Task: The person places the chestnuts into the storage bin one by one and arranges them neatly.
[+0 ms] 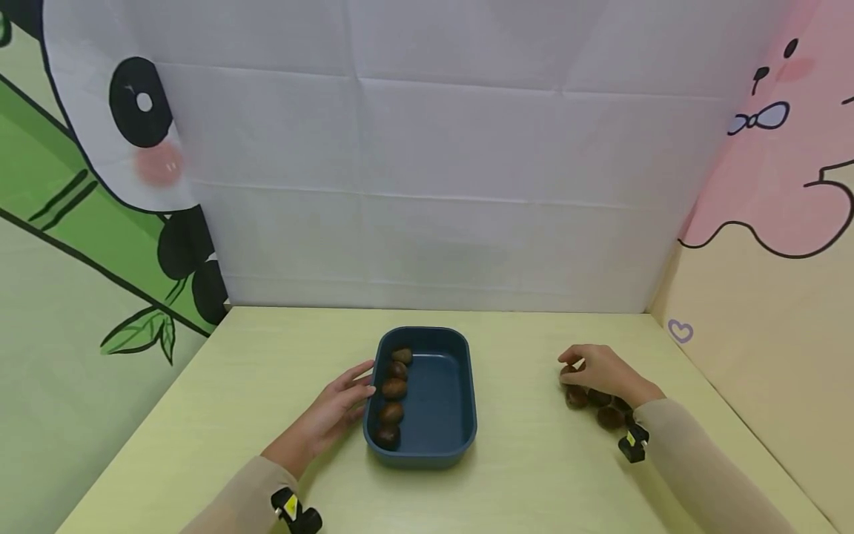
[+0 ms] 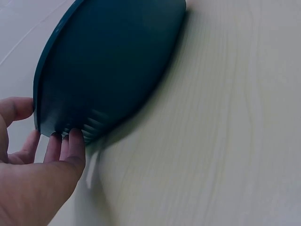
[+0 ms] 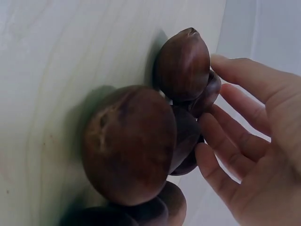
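A dark blue rectangular box (image 1: 440, 404) stands on the table with several brown chestnuts (image 1: 394, 389) in a line along its left inner wall. My left hand (image 1: 336, 408) touches the box's left side with its fingers; in the left wrist view, fingertips (image 2: 75, 141) lie against the box wall (image 2: 108, 61). Over a heap of chestnuts (image 1: 610, 417) on the right is my right hand (image 1: 607, 371), thumb and fingers bent around a chestnut (image 3: 207, 96) at the heap's far edge. Its grip is partly hidden. A larger chestnut (image 3: 129, 146) is nearest the right wrist camera.
The pale yellow table (image 1: 514, 475) extends around the box and between it and the heap. A white sheet (image 1: 454, 185) hangs behind the far edge. Walls with cartoon drawings flank both sides. Each wrist carries a small black camera (image 1: 632, 441).
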Demonstrator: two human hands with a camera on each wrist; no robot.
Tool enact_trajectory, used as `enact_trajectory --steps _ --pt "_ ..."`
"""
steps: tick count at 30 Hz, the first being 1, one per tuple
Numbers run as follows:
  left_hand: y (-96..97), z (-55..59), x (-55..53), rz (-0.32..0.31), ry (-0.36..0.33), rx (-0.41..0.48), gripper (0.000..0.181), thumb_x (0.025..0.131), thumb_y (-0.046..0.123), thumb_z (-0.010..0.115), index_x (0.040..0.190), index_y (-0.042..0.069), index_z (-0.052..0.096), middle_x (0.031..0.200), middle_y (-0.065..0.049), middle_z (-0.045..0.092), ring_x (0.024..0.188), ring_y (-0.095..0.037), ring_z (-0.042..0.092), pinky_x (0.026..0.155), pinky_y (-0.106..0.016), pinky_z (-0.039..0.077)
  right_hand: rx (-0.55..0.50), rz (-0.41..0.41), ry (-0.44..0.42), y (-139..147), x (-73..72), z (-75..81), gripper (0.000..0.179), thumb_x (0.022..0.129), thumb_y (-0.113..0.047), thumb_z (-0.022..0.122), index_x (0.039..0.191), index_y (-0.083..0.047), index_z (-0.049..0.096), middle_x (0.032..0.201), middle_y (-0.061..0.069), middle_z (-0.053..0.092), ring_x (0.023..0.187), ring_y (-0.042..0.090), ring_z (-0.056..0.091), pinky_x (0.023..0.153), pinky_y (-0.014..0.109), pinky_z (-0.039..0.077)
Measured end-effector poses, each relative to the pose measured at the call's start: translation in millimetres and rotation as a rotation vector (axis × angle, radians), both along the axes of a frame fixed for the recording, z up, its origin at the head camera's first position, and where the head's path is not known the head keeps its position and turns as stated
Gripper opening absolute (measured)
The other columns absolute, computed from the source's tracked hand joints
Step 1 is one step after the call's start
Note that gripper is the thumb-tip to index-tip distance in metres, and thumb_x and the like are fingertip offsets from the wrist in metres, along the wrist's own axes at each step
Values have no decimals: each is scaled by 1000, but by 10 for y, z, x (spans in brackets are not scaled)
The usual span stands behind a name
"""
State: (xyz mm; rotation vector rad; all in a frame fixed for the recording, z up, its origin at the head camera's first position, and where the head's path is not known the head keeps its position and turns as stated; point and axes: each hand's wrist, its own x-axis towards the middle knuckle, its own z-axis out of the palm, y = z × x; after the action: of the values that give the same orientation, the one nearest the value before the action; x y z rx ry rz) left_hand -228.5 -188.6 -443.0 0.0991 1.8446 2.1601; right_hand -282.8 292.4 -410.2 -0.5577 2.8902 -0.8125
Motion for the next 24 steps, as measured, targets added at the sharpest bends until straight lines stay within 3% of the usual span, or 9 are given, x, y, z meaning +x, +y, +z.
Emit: enact_trajectory --steps 8,24 --pt "12 -9 -3 -2 9 -4 60 101 9 53 157 8 29 157 -24 32 138 -34 41 115 -54 27 33 -18 -31 38 -16 -16 38 88 -21 78 118 0 69 106 8 70 99 29 65 87 50 52" --pt "29 -14 -8 1 17 -9 62 101 9 54 157 7 29 157 -24 31 137 -34 42 114 -54 27 69 -20 29 -9 -94 8 39 88 -23 77 119 -1 70 102 3 70 94 23 63 85 46 52"
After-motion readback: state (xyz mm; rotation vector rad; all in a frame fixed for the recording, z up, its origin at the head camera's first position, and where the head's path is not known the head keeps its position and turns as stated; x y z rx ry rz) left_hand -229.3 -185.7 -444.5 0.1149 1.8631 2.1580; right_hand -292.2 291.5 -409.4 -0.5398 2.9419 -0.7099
